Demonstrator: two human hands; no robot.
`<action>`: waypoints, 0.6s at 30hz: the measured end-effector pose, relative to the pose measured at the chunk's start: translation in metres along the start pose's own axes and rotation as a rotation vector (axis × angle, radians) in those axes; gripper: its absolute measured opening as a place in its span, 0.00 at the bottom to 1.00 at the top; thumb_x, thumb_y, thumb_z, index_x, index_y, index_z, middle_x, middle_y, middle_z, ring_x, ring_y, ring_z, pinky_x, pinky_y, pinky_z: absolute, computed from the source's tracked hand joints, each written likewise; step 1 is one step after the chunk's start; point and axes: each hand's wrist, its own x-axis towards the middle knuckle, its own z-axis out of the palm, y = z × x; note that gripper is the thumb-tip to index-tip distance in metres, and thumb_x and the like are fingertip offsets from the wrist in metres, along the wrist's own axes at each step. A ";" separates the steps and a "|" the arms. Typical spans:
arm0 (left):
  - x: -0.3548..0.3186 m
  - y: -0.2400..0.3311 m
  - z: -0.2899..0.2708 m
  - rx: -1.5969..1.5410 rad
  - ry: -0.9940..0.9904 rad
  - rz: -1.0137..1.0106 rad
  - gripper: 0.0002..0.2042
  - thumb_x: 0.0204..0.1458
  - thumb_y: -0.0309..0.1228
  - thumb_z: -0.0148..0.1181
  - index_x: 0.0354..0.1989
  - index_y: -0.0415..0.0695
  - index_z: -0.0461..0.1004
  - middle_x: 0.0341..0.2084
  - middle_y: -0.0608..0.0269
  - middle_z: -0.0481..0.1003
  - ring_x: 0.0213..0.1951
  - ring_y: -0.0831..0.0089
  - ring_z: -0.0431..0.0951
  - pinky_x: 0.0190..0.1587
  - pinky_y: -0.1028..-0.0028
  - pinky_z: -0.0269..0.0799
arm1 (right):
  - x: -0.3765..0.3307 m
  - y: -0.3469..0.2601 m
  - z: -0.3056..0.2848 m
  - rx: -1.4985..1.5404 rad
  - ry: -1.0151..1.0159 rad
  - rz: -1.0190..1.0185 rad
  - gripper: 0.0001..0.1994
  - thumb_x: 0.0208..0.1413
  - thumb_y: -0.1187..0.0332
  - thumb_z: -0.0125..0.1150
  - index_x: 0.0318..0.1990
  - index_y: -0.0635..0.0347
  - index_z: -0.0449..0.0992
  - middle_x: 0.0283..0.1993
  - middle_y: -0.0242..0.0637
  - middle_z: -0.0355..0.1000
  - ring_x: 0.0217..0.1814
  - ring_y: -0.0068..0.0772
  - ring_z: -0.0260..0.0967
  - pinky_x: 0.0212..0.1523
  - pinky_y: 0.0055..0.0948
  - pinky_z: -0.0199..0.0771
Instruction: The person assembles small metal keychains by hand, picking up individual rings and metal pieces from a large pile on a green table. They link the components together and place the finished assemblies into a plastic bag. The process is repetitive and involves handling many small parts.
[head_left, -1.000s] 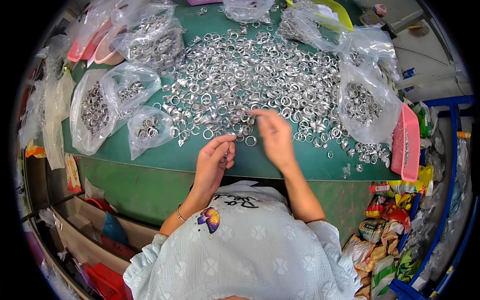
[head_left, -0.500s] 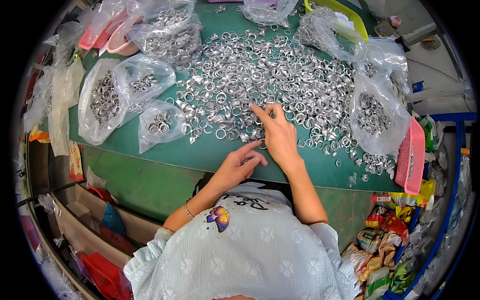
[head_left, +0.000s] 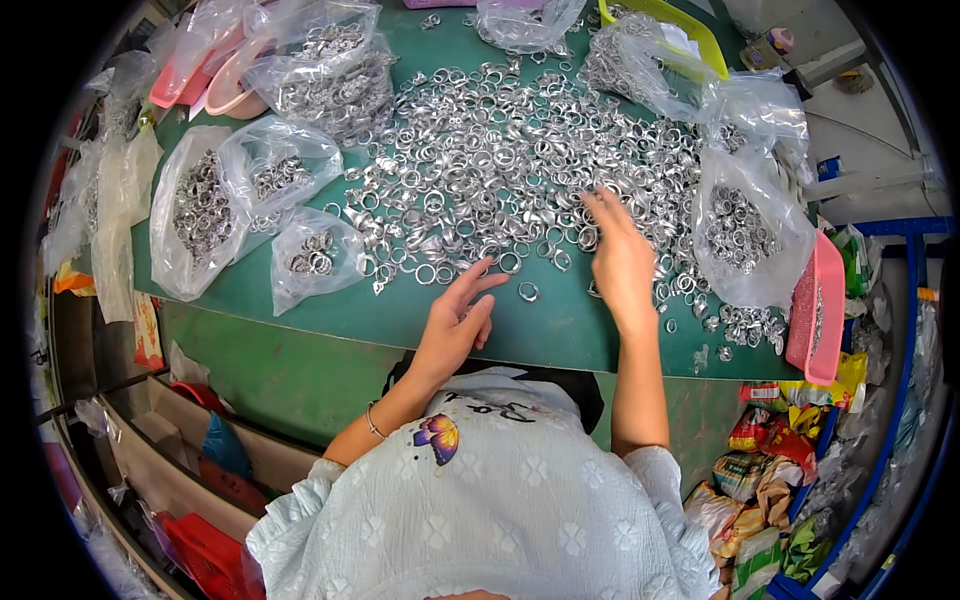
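Note:
A wide heap of loose silver-coloured rings [head_left: 500,150] covers the middle of the green table [head_left: 420,310]. My right hand [head_left: 624,260] reaches into the heap's right part, its stretched fingers touching the rings there; the palm is hidden. At the heap's near edge, my left hand [head_left: 455,320] has its index and middle fingers extended beside the rings, with the thumb apart below them. A single ring [head_left: 528,291] lies apart between the two hands. Left of the heap is a small clear bag with several rings [head_left: 318,255].
Open plastic bags of rings stand at the left [head_left: 203,215], back left [head_left: 335,85] and right [head_left: 742,225]. A pink basket [head_left: 826,310] sits at the right edge, a yellow-green tray [head_left: 712,50] at the back. Below left is a drawer unit [head_left: 190,450]; a blue rack [head_left: 912,300] stands right.
My right hand has moved right, away from the left hand, through the rings. My left hand has shifted slightly left and forward. A lone ring now shows between them.

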 end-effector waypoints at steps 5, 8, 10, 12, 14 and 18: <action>-0.001 -0.002 -0.003 -0.019 0.000 0.039 0.22 0.55 0.24 0.45 0.60 0.40 0.55 0.52 0.54 0.65 0.20 0.84 0.62 0.21 0.84 0.60 | -0.020 -0.010 0.017 -0.103 -0.127 -0.064 0.25 0.41 0.83 0.46 0.50 0.57 0.67 0.58 0.43 0.61 0.31 0.48 0.72 0.30 0.41 0.73; -0.003 -0.001 0.000 -0.019 0.019 0.081 0.20 0.55 0.24 0.45 0.58 0.40 0.57 0.53 0.55 0.65 0.20 0.85 0.62 0.21 0.84 0.60 | -0.049 -0.015 0.021 -0.016 -0.218 -0.171 0.25 0.38 0.83 0.49 0.49 0.57 0.69 0.62 0.41 0.56 0.26 0.49 0.72 0.24 0.41 0.72; -0.002 -0.001 0.000 0.011 0.037 0.117 0.19 0.55 0.23 0.45 0.57 0.40 0.60 0.51 0.57 0.67 0.20 0.85 0.62 0.21 0.85 0.60 | -0.058 -0.027 0.013 -0.016 -0.282 -0.103 0.22 0.39 0.83 0.50 0.46 0.56 0.72 0.59 0.39 0.60 0.27 0.48 0.72 0.27 0.40 0.73; -0.004 0.000 -0.001 0.060 0.051 0.115 0.18 0.55 0.23 0.45 0.55 0.39 0.62 0.48 0.60 0.69 0.20 0.86 0.61 0.22 0.85 0.60 | -0.058 -0.017 0.004 0.187 -0.326 -0.181 0.20 0.40 0.84 0.46 0.43 0.59 0.73 0.55 0.40 0.65 0.37 0.48 0.71 0.36 0.36 0.73; -0.007 0.003 -0.002 0.093 0.061 0.120 0.15 0.55 0.22 0.45 0.52 0.39 0.65 0.45 0.62 0.70 0.20 0.85 0.63 0.22 0.85 0.60 | -0.052 -0.005 -0.005 0.439 -0.294 -0.230 0.18 0.42 0.87 0.44 0.39 0.63 0.74 0.46 0.41 0.71 0.45 0.46 0.70 0.45 0.33 0.70; -0.005 0.005 0.002 0.336 -0.122 0.301 0.11 0.53 0.20 0.47 0.44 0.40 0.71 0.41 0.62 0.72 0.24 0.81 0.68 0.25 0.81 0.65 | -0.024 0.022 -0.012 0.283 0.173 -0.066 0.15 0.46 0.84 0.46 0.38 0.60 0.74 0.41 0.41 0.70 0.36 0.46 0.71 0.36 0.36 0.71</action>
